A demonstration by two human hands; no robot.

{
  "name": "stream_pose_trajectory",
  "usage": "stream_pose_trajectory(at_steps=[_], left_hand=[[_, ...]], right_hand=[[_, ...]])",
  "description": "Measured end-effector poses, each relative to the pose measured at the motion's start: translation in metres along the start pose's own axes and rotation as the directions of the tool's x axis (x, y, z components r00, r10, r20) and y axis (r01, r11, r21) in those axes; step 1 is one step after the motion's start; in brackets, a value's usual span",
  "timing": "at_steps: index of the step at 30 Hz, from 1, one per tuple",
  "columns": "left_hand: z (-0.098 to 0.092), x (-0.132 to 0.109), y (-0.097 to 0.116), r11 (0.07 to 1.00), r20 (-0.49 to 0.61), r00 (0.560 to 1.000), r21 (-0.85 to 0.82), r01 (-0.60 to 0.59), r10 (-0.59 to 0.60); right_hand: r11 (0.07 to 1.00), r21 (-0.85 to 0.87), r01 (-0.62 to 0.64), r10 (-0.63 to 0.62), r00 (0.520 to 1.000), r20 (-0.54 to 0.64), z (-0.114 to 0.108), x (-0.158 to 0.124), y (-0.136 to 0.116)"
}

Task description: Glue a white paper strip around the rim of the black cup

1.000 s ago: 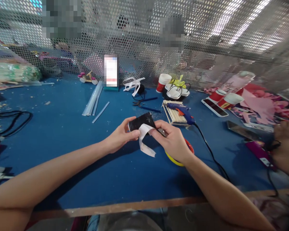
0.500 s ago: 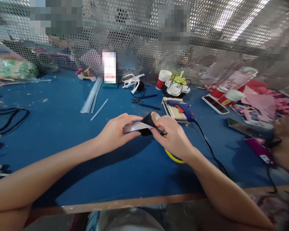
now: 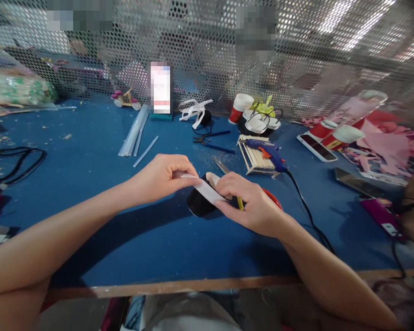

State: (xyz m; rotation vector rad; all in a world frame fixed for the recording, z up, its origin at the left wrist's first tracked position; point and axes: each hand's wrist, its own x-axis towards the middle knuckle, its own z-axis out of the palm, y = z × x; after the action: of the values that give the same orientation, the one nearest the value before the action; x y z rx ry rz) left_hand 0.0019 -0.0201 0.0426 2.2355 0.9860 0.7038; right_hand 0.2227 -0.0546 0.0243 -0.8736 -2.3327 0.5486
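The left forearm entered from the lower left and lay at a slant above the desk (image 3: 141, 248), with the wrist nearly straight and the back of the hand upward. The left hand (image 3: 165, 179) was closed at the fingertips: thumb and curled forefinger pinched the upper end of a white strip (image 3: 207, 190).

The right forearm entered from the lower right and angled inward and away from the body. The right hand (image 3: 244, 197) was partly closed, fingers bent together at the mouth of the black cup (image 3: 199, 203) and thumb lower, at the near end of the strip; it gripped the cup at its rim.

The cup was located between the two hands, tilted, its pale-lined mouth directed up and toward the right hand. The strip ran diagonally across the mouth, from the left fingertips down to the right thumb. Whether the cup's base touched the desk could not be told.

Scissors (image 3: 221, 165) lay just behind and partly beneath the right hand, blades pointing away. Beyond them were pliers (image 3: 216, 147) and, to the right, a glue gun (image 3: 267, 151) resting on a stick frame (image 3: 250, 158).
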Motion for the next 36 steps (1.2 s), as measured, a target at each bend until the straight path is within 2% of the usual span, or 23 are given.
stream_pose_trajectory(at_steps=[3, 10, 14, 19, 23, 26, 29, 32, 36], left_hand=[[0.001, 0.002, -0.003, 0.998, 0.043, 0.999, -0.055, 0.036, -0.034], [0.002, 0.004, -0.007, 0.978, 0.180, 0.979, -0.169, 0.123, -0.092], [0.003, 0.004, -0.012, 0.946, 0.314, 0.942, -0.249, 0.205, -0.122], [0.009, 0.004, -0.021, 0.865, 0.485, 0.871, -0.398, 0.304, -0.083], [0.014, 0.004, -0.024, 0.810, 0.554, 0.831, -0.465, 0.357, -0.048], [0.017, 0.005, -0.025, 0.781, 0.574, 0.818, -0.491, 0.386, -0.042], [0.022, 0.005, -0.026, 0.730, 0.596, 0.803, -0.554, 0.401, 0.012], [0.029, 0.003, -0.027, 0.648, 0.643, 0.762, -0.614, 0.451, 0.080], [0.036, -0.001, -0.030, 0.484, 0.619, 0.782, -0.707, 0.515, 0.073]], right_hand=[[0.998, 0.067, 0.017, -0.018, 0.999, 0.027, -0.001, 0.000, -0.003], [0.979, 0.149, 0.142, -0.152, 0.987, 0.054, -0.001, 0.000, -0.006], [0.959, 0.232, 0.162, -0.190, 0.976, 0.105, -0.002, -0.001, -0.009], [0.930, 0.323, 0.175, -0.235, 0.959, 0.156, -0.002, -0.003, -0.014], [0.906, 0.382, 0.183, -0.258, 0.953, 0.157, -0.003, -0.003, -0.019], [0.894, 0.403, 0.195, -0.274, 0.950, 0.148, -0.004, -0.002, -0.022], [0.890, 0.409, 0.200, -0.282, 0.948, 0.149, -0.005, -0.002, -0.024], [0.892, 0.411, 0.187, -0.275, 0.947, 0.166, -0.005, -0.002, -0.024], [0.905, 0.386, 0.176, -0.246, 0.959, 0.139, -0.007, -0.003, -0.021]])
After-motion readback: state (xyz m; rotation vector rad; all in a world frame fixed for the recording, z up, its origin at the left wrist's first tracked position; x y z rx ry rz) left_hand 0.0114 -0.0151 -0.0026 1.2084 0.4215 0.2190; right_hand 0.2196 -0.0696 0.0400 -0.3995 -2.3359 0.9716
